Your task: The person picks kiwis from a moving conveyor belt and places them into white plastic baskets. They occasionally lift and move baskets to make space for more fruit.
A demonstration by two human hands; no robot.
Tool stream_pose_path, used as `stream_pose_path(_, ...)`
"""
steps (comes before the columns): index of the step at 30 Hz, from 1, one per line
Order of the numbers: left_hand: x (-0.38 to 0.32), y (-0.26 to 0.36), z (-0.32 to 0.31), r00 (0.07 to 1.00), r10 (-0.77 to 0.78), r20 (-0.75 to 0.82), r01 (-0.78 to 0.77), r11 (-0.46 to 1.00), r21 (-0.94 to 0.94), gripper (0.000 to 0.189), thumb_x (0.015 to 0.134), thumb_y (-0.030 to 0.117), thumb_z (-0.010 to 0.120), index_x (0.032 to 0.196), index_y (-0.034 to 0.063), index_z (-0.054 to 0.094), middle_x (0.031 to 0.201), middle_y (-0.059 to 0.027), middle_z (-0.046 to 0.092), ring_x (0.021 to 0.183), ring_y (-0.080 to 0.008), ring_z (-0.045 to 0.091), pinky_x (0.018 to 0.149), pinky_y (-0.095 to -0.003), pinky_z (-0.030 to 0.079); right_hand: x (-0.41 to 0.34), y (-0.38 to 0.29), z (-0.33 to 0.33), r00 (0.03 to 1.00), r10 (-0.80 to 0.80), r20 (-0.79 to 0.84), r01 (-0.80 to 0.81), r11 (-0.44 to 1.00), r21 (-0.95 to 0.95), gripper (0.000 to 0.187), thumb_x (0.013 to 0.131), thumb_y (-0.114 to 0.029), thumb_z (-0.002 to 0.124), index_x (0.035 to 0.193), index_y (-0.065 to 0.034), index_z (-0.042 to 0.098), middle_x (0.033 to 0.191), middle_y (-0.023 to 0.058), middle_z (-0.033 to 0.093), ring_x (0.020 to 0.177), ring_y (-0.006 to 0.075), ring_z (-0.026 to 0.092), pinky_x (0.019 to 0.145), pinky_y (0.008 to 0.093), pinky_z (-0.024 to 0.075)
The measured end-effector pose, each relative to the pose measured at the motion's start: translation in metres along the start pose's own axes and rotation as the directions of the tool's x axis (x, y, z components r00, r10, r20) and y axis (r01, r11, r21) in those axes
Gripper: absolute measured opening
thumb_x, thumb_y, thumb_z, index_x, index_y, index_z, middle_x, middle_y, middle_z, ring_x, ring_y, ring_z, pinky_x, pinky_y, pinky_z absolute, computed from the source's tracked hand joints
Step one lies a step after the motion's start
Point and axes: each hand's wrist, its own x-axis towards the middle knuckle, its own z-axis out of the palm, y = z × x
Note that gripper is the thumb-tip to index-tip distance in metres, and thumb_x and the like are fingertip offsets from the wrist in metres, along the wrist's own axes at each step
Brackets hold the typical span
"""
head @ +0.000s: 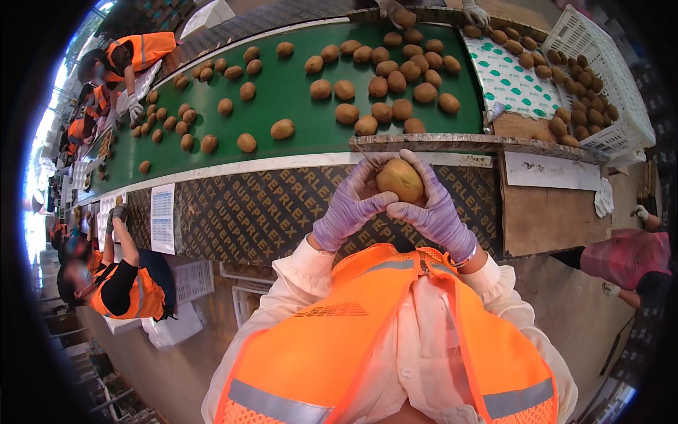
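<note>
A single kiwifruit (401, 181) rests between my two gloved hands, above the near edge of the conveyor. My left hand (354, 204) cups its left side, the thumb pressed against its lower front. On the opposite side, my right hand (438, 212) holds it with curled fingers and thumb. A thin, dark, pointed thing (364, 152) sticks out by my left fingertips; its kind is unclear. Beyond my hands, many loose kiwifruit (397, 82) lie scattered on the green conveyor belt (286, 106).
A wooden rail (455, 142) edges the belt before me. At right, kiwifruit spill from a tipped white plastic crate (625, 90) beside a printed sheet (508, 79). Co-workers in orange vests (132, 291) stand at left; gloved hands (475, 15) of others reach in from the far side.
</note>
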Motion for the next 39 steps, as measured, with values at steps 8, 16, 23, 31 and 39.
stream_pose_path(8, -0.014, -0.026, 0.0, 0.948, 0.212, -0.238, -0.114, 0.923, 0.367, 0.045, 0.081, 0.019, 0.07, 0.12, 0.0011, 0.058, 0.108, -0.0092, 0.057, 0.1, -0.0178, 0.056, 0.091, -0.0286, 0.044, -0.012, 0.009, 0.013, 0.987, 0.139, -0.085, -0.127, 0.982, 0.137, 0.076, 0.08, -0.02, 0.073, 0.14, -0.0054, 0.029, 0.123, 0.0095, 0.047, 0.107, 0.0144, 0.051, 0.089, 0.026, 0.047)
stream_pose_path(16, -0.008, -0.05, -0.011, 0.849, 0.526, -0.046, -0.255, 0.485, 0.837, 0.027, 0.083, 0.013, 0.065, 0.108, 0.0015, 0.065, 0.097, -0.0087, 0.065, 0.091, -0.022, 0.059, 0.084, -0.03, 0.046, -0.019, 0.049, 0.015, 0.925, 0.35, -0.15, -0.288, 0.9, 0.328, 0.069, 0.084, -0.023, 0.07, 0.137, -0.0018, 0.032, 0.117, 0.0072, 0.051, 0.101, 0.0122, 0.052, 0.084, 0.0224, 0.0466)
stream_pose_path(23, -0.008, -0.057, -0.046, 0.849, 0.079, -0.522, 0.032, 0.979, 0.201, 0.024, 0.095, 0.013, 0.052, 0.11, -0.0028, 0.061, 0.097, -0.0091, 0.066, 0.084, -0.0125, 0.064, 0.077, -0.0261, 0.051, 0.012, 0.054, 0.007, 0.914, 0.385, -0.131, -0.363, 0.917, 0.163, 0.068, 0.081, -0.016, 0.072, 0.136, -0.003, 0.035, 0.117, 0.011, 0.051, 0.104, 0.0172, 0.054, 0.081, 0.0273, 0.0515)
stream_pose_path(31, -0.037, -0.096, -0.144, 0.869, 0.016, -0.495, 0.44, 0.434, 0.786, 0.072, 0.076, 0.018, 0.073, 0.136, 0.0028, 0.037, 0.118, -0.0191, 0.057, 0.11, -0.0287, 0.056, 0.09, -0.0349, 0.047, 0.127, 0.114, -0.092, 0.943, -0.101, -0.316, -0.144, 0.733, -0.664, 0.072, 0.069, -0.006, 0.074, 0.134, -0.0073, 0.043, 0.123, 0.0167, 0.051, 0.112, 0.0308, 0.053, 0.098, 0.034, 0.0426)
stream_pose_path(39, -0.011, -0.126, -0.237, 0.747, 0.093, -0.658, 0.568, 0.426, 0.704, 0.089, 0.069, 0.012, 0.081, 0.14, -0.0001, 0.028, 0.13, -0.0161, 0.043, 0.115, -0.0263, 0.049, 0.096, -0.0343, 0.044, 0.189, 0.149, -0.134, 0.95, 0.097, -0.297, -0.31, 0.393, -0.866, 0.061, 0.075, -0.02, 0.07, 0.13, -0.0076, 0.047, 0.13, 0.0191, 0.048, 0.121, 0.0348, 0.046, 0.103, 0.0364, 0.0373)
